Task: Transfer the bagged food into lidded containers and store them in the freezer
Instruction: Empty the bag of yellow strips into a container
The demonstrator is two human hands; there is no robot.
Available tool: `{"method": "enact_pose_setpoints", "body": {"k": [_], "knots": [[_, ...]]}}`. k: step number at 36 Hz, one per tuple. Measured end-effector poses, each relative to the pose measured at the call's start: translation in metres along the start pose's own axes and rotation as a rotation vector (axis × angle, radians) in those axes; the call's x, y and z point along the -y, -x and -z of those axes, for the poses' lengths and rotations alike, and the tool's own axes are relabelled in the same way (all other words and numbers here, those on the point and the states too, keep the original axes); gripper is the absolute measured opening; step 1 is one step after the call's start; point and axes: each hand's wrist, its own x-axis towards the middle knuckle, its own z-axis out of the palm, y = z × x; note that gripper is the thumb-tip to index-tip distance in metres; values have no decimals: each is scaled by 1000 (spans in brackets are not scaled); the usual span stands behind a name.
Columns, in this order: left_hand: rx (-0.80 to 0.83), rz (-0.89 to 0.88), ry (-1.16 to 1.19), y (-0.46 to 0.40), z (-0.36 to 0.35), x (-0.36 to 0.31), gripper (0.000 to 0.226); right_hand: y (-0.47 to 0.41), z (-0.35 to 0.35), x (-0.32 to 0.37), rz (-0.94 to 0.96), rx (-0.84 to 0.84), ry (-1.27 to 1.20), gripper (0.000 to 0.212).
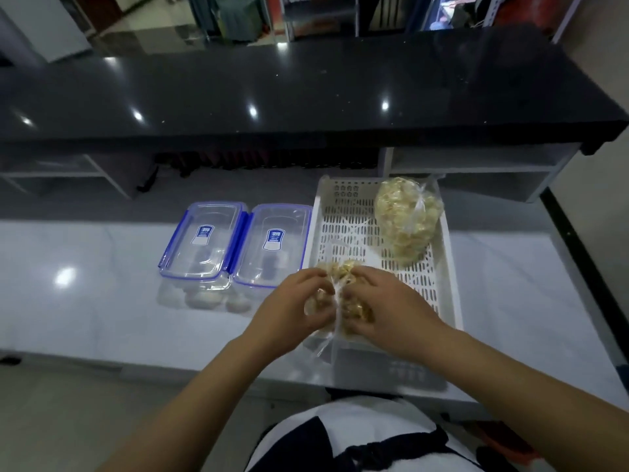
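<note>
A clear plastic bag of pale yellow food pieces (342, 272) is held over the near left corner of the white perforated tray (347, 216). My left hand (289, 311) grips the bag's left side. My right hand (384, 308) grips its right side, with the bag's twisted neck between the two hands. A second, fuller tied bag of the same food (405, 219) lies at the tray's far right. Two clear lidded containers with blue clips stand side by side left of the tray, the left container (204, 240) and the right container (272, 243), both with lids on.
The tray and containers sit on a glossy white counter (102, 284). Behind it rises a black raised countertop (272, 97) with open shelves beneath it. The counter's near edge runs close to my body, and a floor strip shows at the right.
</note>
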Motion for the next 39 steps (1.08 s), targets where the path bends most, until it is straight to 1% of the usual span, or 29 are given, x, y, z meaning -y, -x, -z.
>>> {"method": "enact_pose_setpoints", "body": {"k": [2,4,8,15,18,21,26,30,33,36,39], "knots": [[-35,-1,-38,-2,-6,-3,25,-3,-3,-1,3,0,52,42],[-61,6,-64,-4,-9,-5,25,-5,-4,-3,-5,-13,49,36],[-93,22,-83,-6,-13,-9,17,-9,1,-10,-23,-20,1,23],[-100,44,-155,-19,-13,-21,5,-15,9,-29,-48,23,-123,13],[-115,56,-89,-22,-10,-29,6,-15,15,-33,-66,7,-184,8],[-157,62,-24,-22,-3,-35,3,-13,22,-37,-106,-22,-296,8],[-254,75,7,-11,5,-42,7,-1,33,-42,-109,-63,-569,17],[-327,140,56,4,8,-34,5,10,31,-54,-102,-126,-713,22],[-344,204,123,12,8,-31,8,13,27,-61,-129,-145,-645,19],[-331,203,123,13,5,-33,6,13,24,-53,-134,-133,-568,16],[-313,124,86,12,5,-39,25,12,26,-40,-61,-125,-475,24]]}}
